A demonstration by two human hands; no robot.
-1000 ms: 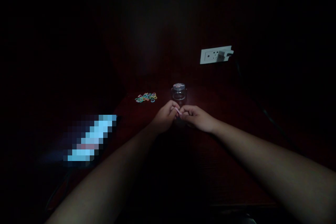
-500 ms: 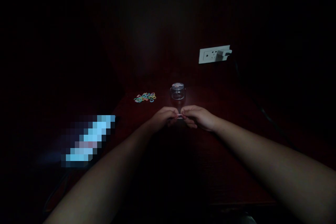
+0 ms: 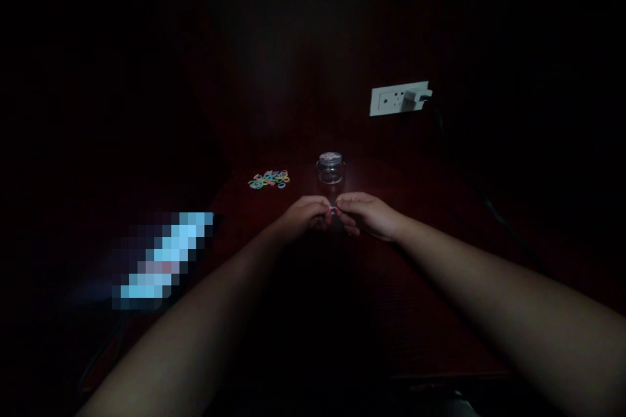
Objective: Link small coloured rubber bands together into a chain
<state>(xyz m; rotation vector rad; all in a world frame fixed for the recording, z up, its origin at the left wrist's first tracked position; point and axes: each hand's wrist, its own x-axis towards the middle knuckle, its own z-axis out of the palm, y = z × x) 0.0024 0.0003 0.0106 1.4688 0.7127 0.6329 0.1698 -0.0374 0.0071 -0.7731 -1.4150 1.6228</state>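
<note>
Left hand (image 3: 308,214) and right hand (image 3: 369,214) clamped on one small pink band (image 3: 333,210).
Opposite sides pinched, over the tabletop (image 3: 405,313) short of its far edge; beyond, lidded clear jar (image 3: 330,171) nearer that edge, coloured bands (image 3: 268,180) piled toward far left corner.

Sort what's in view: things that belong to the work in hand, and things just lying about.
In the work:
small pale pink piece, pinched between left hand and right hand
pile of coloured bands, likely
lidded clear jar, probably

Seemingly apart from it:
blurred glowing screen
wall socket with plug
dark cable at right
</note>
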